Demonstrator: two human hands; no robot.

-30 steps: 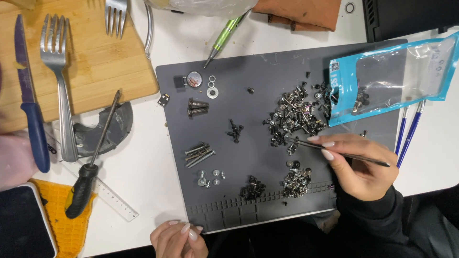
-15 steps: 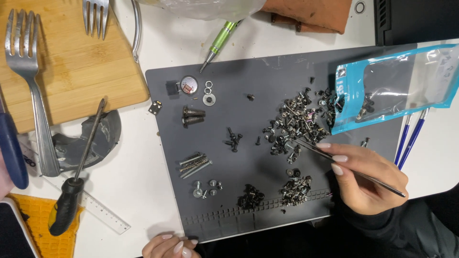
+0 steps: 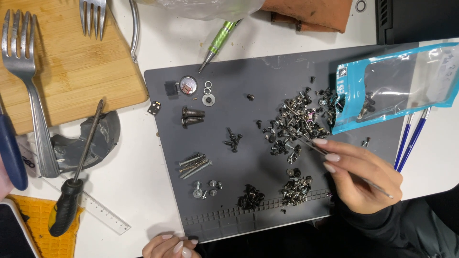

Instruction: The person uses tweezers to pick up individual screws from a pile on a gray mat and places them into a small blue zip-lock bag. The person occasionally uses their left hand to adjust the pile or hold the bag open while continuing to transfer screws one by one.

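Note:
My right hand (image 3: 361, 174) grips thin metal tweezers (image 3: 308, 143) whose tips reach into a big loose pile of small screws (image 3: 296, 122) on a dark grey work mat (image 3: 248, 62). My left hand (image 3: 167, 244) rests curled at the mat's near edge, holding nothing. Sorted little groups lie on the mat: long screws (image 3: 195, 165), two thick screws (image 3: 192, 116), black screws (image 3: 233, 138), dark screws (image 3: 251, 196), silvery bits (image 3: 296, 184), washers (image 3: 208, 93) and a round coin cell (image 3: 188, 85).
A blue-edged plastic pouch (image 3: 397, 81) lies at the mat's right with two blue pens (image 3: 411, 136) below it. Left of the mat are a screwdriver (image 3: 76, 177), a ruler (image 3: 103, 212), a wooden board (image 3: 71, 62) with forks (image 3: 26, 71), and a green pen (image 3: 219, 42).
The tweezers' tips have shifted a little up into the big screw pile, and a small dark screw now lies apart to the pile's left. The view slid left earlier.

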